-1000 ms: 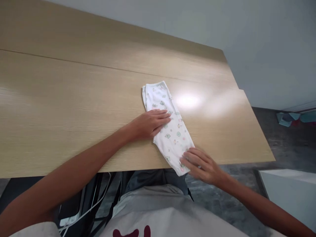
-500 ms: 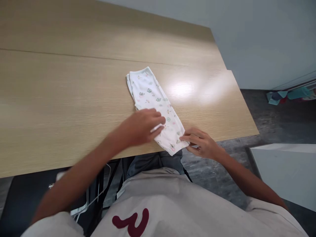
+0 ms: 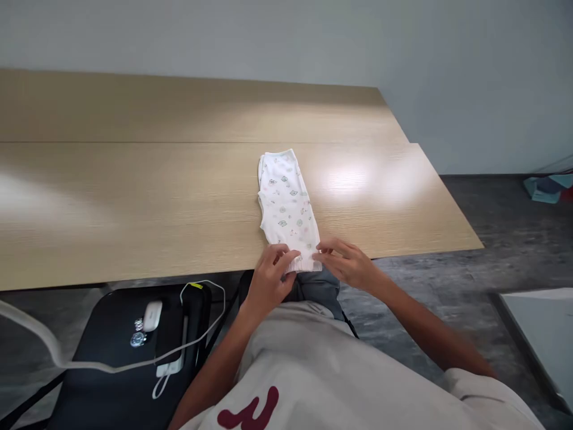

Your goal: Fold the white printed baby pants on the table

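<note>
A pair of small white pants (image 3: 289,206) with a green and pink print lies folded lengthwise on the table. Its waistband end points away from me, and the ribbed leg end reaches the table's front edge. My left hand (image 3: 272,276) is closed on the left side of that leg end, thumb and fingers pinching the cloth. At the right corner of the same end, my right hand (image 3: 344,261) pinches the fabric between thumb and fingers.
The pale wooden table (image 3: 134,203) has a seam running across it and stands against a grey wall. On a black chair (image 3: 107,334) at the lower left lie a watch (image 3: 138,339), a white case (image 3: 153,315), a dark phone-like slab (image 3: 169,334) and a white cable (image 3: 120,368).
My left hand has come down from above the middle of the pants to the leg end and closed there. The pants now lie straighter towards me. The view has also shifted.
</note>
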Action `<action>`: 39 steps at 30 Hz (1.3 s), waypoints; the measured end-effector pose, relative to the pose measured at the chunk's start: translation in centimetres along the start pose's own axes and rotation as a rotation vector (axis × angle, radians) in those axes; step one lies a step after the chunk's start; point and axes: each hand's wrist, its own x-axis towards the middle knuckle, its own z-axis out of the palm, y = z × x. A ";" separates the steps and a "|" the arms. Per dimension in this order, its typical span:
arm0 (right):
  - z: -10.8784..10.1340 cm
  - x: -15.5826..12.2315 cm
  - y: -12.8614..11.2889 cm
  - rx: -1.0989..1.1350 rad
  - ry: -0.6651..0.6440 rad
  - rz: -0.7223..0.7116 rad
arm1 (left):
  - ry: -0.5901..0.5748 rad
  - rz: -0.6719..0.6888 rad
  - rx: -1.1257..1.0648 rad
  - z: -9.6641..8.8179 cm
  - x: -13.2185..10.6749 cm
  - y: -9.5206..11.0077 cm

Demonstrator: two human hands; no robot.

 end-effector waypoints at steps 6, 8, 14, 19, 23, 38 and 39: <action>1.9 -0.8 -1.4 -0.028 0.145 0.039 | 0.067 0.094 0.016 -1.0 -0.8 -0.7; 2.3 -0.5 -1.9 -0.060 0.131 -0.007 | 0.057 0.115 0.028 -1.2 -0.9 -0.9; 3.4 1.6 -2.2 -0.087 0.110 -0.122 | 0.105 0.081 0.095 -1.3 -0.8 -0.8; 3.9 1.4 -2.4 -0.094 0.135 -0.146 | 0.082 0.013 0.091 -1.3 -1.5 -0.8; 4.2 0.4 -2.8 0.011 0.166 -0.078 | -0.147 0.149 -0.047 -2.7 -1.1 -1.7; 5.8 0.9 -4.8 0.137 0.424 0.329 | -0.260 -0.056 -0.505 -3.5 0.0 -3.6; 5.8 0.9 -4.8 0.064 0.415 0.278 | -0.258 -0.071 -0.526 -3.4 0.0 -3.7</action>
